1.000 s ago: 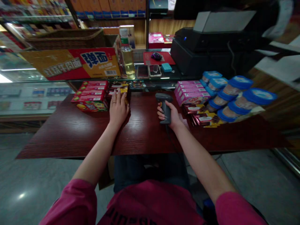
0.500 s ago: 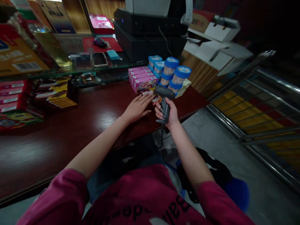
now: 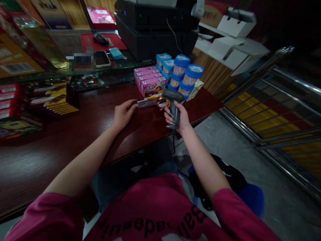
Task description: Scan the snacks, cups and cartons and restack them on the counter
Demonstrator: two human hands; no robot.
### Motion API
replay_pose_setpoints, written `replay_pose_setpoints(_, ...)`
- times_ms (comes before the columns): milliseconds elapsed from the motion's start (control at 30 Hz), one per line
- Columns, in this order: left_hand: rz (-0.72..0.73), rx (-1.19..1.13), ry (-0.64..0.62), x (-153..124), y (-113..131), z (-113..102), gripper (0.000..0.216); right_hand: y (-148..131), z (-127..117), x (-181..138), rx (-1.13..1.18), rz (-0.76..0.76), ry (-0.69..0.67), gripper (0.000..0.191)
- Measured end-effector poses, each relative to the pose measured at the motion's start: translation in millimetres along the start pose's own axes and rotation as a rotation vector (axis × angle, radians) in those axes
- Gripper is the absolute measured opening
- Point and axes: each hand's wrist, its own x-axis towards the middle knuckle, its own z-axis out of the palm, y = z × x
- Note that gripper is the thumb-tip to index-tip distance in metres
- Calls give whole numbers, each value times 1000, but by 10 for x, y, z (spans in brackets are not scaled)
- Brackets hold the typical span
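My right hand (image 3: 180, 117) is wrapped round the handle of a grey barcode scanner (image 3: 173, 102), whose head points at the far side of the dark red table (image 3: 62, 134). My left hand (image 3: 122, 113) is closed on one end of a flat snack bar pack (image 3: 147, 102), held just left of the scanner head. More bar packs lie beneath the scanner. Right behind them stand pink boxes (image 3: 150, 82) and stacked blue-lidded tubs (image 3: 185, 75).
Red and yellow snack boxes (image 3: 30, 103) are piled at the table's left. A glass shelf carries phones (image 3: 101, 58), a mouse on a red mat (image 3: 100, 39) and a black register (image 3: 155, 28). Metal rails (image 3: 276, 110) run along the right. A cable hangs from the scanner.
My view swung right from the left boxes to the tubs. My left hand crossed the table, lay flat by the bars, and has now picked up one bar pack.
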Motion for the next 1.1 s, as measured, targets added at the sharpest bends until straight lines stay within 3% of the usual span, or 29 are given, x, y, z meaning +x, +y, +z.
replay_pose_setpoints(67,-160,-112,163,-44,-161,-235,31,94,119,148,14,26,-94,25)
replay_pose_setpoints(133,-277,-286,250,-87,-339,-483,35,208,270,327,0,78,-176,25)
replay_pose_setpoints(267,-429,-585,324,-183,-620,-920,37,484,645,770,-54,243,-331,27)
replay_pose_setpoints(400,-499,-711,362,-208,-787,-1166,33,777,990,1223,-78,348,-425,28)
replay_pose_setpoints(600,-518,-674,442,-143,-976,-1323,28,1032,1143,1549,-31,326,-435,24)
replay_pose_setpoints(833,-514,-610,405,-138,-1001,-1303,26,1103,1107,1499,-83,320,-511,26)
replay_pose_setpoints(1100,-490,-463,428,-163,-950,-1297,28,1132,1127,1483,-128,321,-493,32)
